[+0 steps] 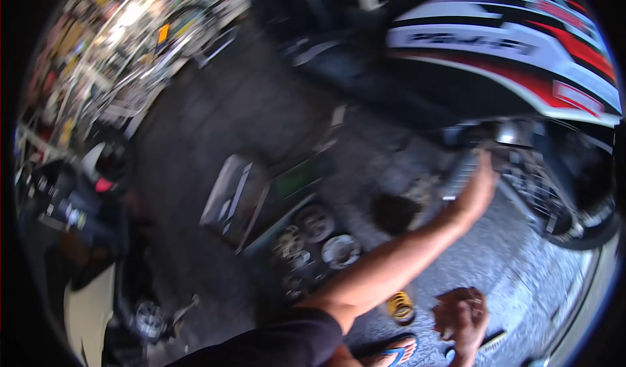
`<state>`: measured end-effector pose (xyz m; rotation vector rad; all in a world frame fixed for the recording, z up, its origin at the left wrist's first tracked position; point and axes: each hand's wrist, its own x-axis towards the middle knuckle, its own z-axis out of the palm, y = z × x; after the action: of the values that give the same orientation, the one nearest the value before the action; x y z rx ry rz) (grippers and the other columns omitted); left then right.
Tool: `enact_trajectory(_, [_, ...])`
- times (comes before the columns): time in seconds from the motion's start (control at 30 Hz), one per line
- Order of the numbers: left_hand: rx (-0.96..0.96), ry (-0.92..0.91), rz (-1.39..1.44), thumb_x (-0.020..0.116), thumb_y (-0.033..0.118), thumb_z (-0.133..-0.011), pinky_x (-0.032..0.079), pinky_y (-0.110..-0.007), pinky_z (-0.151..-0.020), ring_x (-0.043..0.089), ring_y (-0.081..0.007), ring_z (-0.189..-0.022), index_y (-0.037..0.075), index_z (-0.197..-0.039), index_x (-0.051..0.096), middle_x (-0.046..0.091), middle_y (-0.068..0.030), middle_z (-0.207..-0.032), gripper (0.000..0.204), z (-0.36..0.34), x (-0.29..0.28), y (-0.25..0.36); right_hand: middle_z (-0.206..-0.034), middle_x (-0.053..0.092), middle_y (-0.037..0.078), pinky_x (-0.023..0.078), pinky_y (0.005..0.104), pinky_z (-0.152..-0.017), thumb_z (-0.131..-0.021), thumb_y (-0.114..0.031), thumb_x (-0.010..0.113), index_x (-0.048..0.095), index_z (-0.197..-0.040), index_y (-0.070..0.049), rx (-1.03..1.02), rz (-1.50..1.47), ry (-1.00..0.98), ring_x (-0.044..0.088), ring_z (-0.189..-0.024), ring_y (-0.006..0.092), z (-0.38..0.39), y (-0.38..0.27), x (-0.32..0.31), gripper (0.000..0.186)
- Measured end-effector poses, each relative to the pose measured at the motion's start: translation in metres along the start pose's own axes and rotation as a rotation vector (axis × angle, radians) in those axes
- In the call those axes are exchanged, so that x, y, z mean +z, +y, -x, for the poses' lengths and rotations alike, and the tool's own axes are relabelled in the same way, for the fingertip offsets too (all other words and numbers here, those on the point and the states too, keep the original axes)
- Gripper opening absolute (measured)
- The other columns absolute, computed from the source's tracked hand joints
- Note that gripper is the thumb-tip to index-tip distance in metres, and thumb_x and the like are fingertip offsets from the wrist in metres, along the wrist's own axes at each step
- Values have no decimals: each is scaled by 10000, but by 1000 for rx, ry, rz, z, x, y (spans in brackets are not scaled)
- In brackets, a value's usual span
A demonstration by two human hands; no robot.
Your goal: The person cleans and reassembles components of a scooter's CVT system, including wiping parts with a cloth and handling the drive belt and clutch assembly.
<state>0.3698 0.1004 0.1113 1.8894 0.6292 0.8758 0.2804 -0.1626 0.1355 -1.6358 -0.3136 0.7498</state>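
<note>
My dark sleeve sat nearest, my one left arm stretching from it across the frame. My left hand touched a motorcycle engine beneath one red, white and black fairing; I could not tell its grip. My right hand curled around one brownish part. One yellow spring lay between them, near three round metal parts in a tray.

Head-mounted fisheye view, aimed steeply down at workshop floor. Motorcycle at upper right, close by. Wide coverage; edges bent near rim. Blurred. Single view only.
</note>
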Motion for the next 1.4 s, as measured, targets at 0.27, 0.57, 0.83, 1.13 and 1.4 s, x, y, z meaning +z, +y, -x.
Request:
enact_trajectory(0.27, [358, -549, 19, 736, 141, -802, 569, -384, -723, 653, -239, -850, 70, -1039, 637, 602, -101, -1029, 266, 258, -173, -35, -1069, 613, 66, 471, 329, -953, -845, -96, 628, 421, -1432, 36, -17, 65, 54, 585, -988, 164, 18, 33, -30, 637])
enact_trajectory(0.57, [-567, 49, -652, 647, 37, -824, 521, -459, -752, 640, -385, -852, 52, -940, 631, 645, -164, -900, 118, 373, -367, -152, -948, 618, 36, 504, 271, -811, -784, -80, 585, 402, -1457, 28, -8, 117, 70, 579, -835, 115, 1, 48, -35, 706])
enact_trajectory(0.83, [-583, -103, -754, 698, 95, -819, 505, -470, -800, 611, -398, -932, 71, -1049, 621, 619, -167, -1002, 244, 365, -374, -154, -1028, 661, 123, 531, 302, -844, -766, -88, 614, 430, -1406, 57, 104, 144, 34, 652, -894, 182, 4, 27, -10, 681])
enact_trajectory(1.13, [-294, -563, -1191, 737, 89, -739, 411, -459, -1019, 467, -373, -1234, 109, -1470, 420, 386, -179, -1496, 797, 280, -378, -176, -992, 662, 99, 522, 288, -837, -747, -68, 616, 444, -1388, 53, 102, 160, 64, 640, -884, 157, 7, 23, -7, 675])
enact_trajectory(1.4, [-89, -353, -983, 685, 157, -799, 511, -467, -862, 617, -350, -1036, 82, -1191, 650, 659, -159, -1176, 401, 262, -409, -173, -1041, 662, 124, 504, 297, -885, -756, -98, 634, 454, -1351, 78, 188, 84, 98, 636, -923, 172, 14, 16, 2, 646])
